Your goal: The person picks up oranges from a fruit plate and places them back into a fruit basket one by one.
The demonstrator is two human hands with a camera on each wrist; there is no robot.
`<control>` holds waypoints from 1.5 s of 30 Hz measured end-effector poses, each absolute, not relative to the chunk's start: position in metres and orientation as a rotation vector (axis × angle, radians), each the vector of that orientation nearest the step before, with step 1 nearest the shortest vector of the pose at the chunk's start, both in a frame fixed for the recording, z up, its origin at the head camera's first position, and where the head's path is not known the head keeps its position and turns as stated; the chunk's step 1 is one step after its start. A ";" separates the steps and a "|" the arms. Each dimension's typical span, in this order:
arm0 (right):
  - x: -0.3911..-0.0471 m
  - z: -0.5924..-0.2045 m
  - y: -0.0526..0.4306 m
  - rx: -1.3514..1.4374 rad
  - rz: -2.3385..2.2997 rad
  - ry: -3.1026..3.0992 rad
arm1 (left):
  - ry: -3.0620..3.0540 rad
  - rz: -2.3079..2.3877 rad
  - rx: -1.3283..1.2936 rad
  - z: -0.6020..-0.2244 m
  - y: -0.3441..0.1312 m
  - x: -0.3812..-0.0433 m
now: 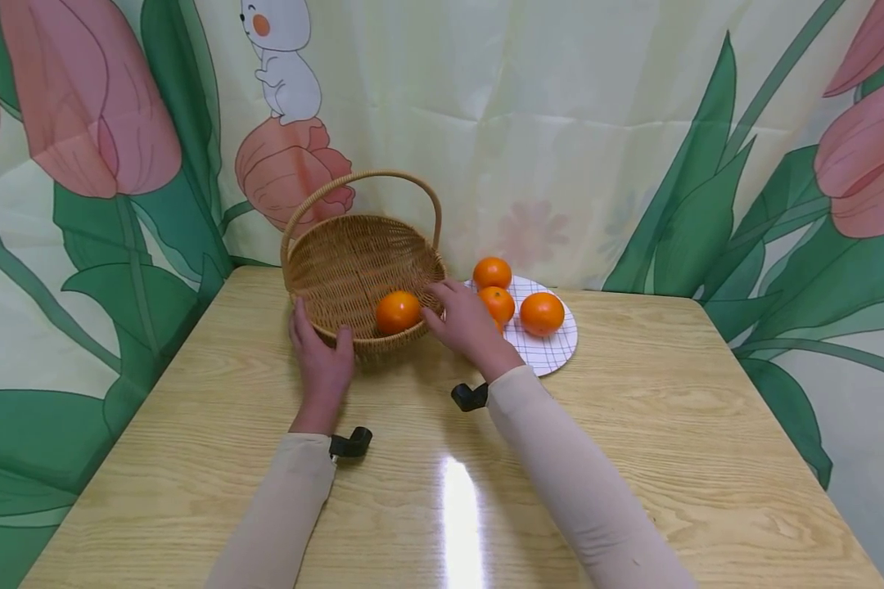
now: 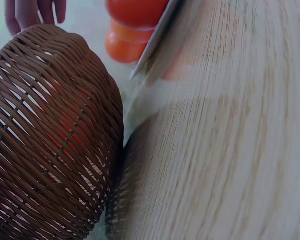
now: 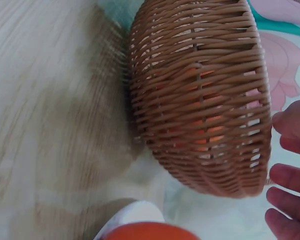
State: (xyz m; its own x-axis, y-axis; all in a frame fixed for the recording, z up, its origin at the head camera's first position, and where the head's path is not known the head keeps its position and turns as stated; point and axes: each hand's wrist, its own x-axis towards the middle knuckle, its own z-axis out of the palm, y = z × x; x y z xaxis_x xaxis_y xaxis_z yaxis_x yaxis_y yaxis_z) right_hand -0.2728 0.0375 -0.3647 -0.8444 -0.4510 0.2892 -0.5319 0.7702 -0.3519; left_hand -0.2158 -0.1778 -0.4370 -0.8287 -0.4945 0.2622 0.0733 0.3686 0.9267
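A brown wicker basket [image 1: 354, 266] with a tall arched handle stands at the back of the table, its opening facing forward. One orange [image 1: 398, 312] lies inside near the front right; its colour shows through the weave in both wrist views. My left hand [image 1: 322, 364] is at the basket's front left rim, fingers extended along the side and thumb spread. Over the right rim reaches my right hand [image 1: 466, 321], with spread fingers [image 3: 290, 179] close to the rim and the orange. Several more oranges [image 1: 542, 314] sit on a white checked plate [image 1: 552, 353], one partly hidden behind the right hand.
The light wooden table [image 1: 412, 491] runs back to a printed curtain [image 1: 560, 123] with tulips and a cartoon animal. The plate stands close to the basket's right side. Black wrist mounts [image 1: 350, 442] project from both sleeves.
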 end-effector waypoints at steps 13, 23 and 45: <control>-0.265 -0.376 0.062 0.726 0.660 -2.689 | -2.122 -1.482 0.360 -0.437 -0.178 -0.215; -0.259 -0.385 0.076 0.642 0.674 -2.729 | -2.118 -1.515 0.372 -0.437 -0.179 -0.217; -0.255 -0.409 0.094 0.479 0.661 -2.844 | -2.120 -1.475 0.353 -0.440 -0.180 -0.216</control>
State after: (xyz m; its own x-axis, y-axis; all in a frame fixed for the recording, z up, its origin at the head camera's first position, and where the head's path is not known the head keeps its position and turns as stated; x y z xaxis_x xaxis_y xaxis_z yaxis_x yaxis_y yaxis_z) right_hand -0.2548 0.0944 -0.4094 -0.9314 -0.2677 0.2464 -0.3489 0.8492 -0.3962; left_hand -0.2164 -0.1803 -0.4403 -0.8261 -0.4935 0.2721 0.0833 0.3705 0.9251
